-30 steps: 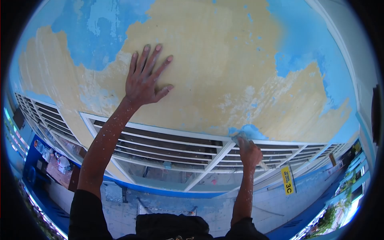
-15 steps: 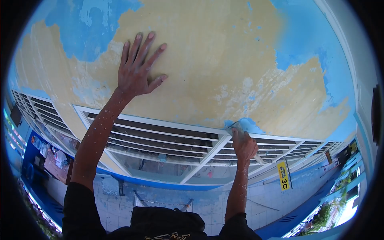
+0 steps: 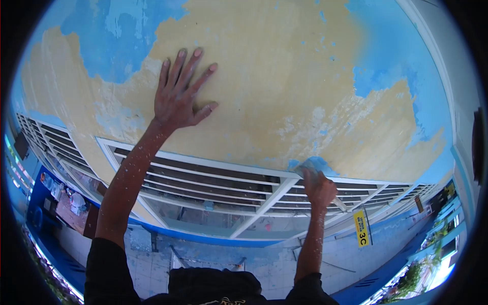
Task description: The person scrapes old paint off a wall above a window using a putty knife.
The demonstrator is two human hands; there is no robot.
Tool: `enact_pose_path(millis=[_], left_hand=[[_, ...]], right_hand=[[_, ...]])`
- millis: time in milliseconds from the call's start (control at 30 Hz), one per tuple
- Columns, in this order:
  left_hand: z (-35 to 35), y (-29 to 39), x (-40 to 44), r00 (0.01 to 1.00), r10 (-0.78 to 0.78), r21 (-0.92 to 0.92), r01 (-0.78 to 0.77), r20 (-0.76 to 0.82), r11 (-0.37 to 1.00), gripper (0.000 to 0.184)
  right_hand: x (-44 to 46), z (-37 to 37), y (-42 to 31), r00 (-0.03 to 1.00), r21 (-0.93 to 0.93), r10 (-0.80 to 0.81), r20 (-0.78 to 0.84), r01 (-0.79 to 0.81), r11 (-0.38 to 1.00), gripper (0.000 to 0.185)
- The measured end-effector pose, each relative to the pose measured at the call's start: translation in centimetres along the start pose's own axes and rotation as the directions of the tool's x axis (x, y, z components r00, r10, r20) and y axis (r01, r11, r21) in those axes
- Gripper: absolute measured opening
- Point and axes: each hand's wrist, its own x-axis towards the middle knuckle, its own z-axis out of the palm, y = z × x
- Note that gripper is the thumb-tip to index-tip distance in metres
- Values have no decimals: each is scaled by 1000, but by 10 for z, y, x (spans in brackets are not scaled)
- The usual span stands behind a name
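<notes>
My left hand (image 3: pixel 178 96) lies flat on the wall (image 3: pixel 254 96), fingers spread, on a bare tan area where the blue paint is gone. My right hand (image 3: pixel 320 189) is closed around a paint scraper (image 3: pixel 339 204), whose handle end sticks out below the fist. The scraper's blade meets the wall at a small blue paint patch (image 3: pixel 319 162), just above the white window frame (image 3: pixel 244 166). Part of that patch is hidden by the blade and hand. White flecks dot both forearms.
Larger areas of blue paint (image 3: pixel 112 40) remain at the upper left and upper right. Louvered windows run below the work area. A yellow sign (image 3: pixel 361 229) marked 3C hangs at the lower right. Far below are a tiled floor (image 3: pixel 274 264) and a person (image 3: pixel 76 201) at the left.
My right hand and the scraper have shifted slightly right across the small blue patch. My left hand stays on the same spot of wall; the whole view has moved a little.
</notes>
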Motion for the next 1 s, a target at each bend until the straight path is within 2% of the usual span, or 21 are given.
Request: enact_pose_path(millis=[33,67,167,200,233,300,400,633,767,800,900,933,1000], left_hand=[[0,2,-1,1000,-1,1,1,0,1000,81],[0,1,1,1000,1,3,-1,1,1000,81],[-3,0,0,1000,3,3,-3,30,1000,80],[-3,-2,0,999,3,3,-3,43,1000,80],[-3,-3,0,999,11,0,-11,37,1000,80],[0,-2,0,1000,3,-5,-2,14,1000,79],[-3,-1,1,1000,0,-5,0,22,1000,80],[-1,-1,0,1000,13,-8,-13,-6,1000,80],[-3,1,1,1000,18,-14,-18,2,1000,80],[-1,0,0,1000,20,-13,-20,-4,1000,80],[-1,-2,-2,1000,14,-8,-14,-7,1000,80],[0,-2,-2,1000,14,-7,-14,-4,1000,80],[0,-1,-2,1000,19,-12,-19,0,1000,79]], right_hand=[[-7,-1,-1,1000,-33,-11,10,11,999,51],[-7,4,-12,998,61,-57,-6,57,996,50],[-5,-5,-21,999,60,-50,-14,50,997,49],[-6,-5,-11,999,-7,-33,-8,33,999,49],[-6,-10,-3,999,21,13,-34,-12,1000,48],[-1,-17,-1,993,-27,66,99,-64,998,49],[-1,-19,-15,999,-63,-20,44,22,998,51],[0,-19,0,998,-123,22,57,-15,992,53],[-12,-8,-1,998,37,42,39,-44,998,51],[-13,-9,-4,988,20,125,86,-127,992,50],[-32,15,-11,961,165,258,103,-272,948,51],[-39,18,-23,938,278,320,136,-346,896,53],[-49,25,-42,861,290,462,213,-507,812,56]])
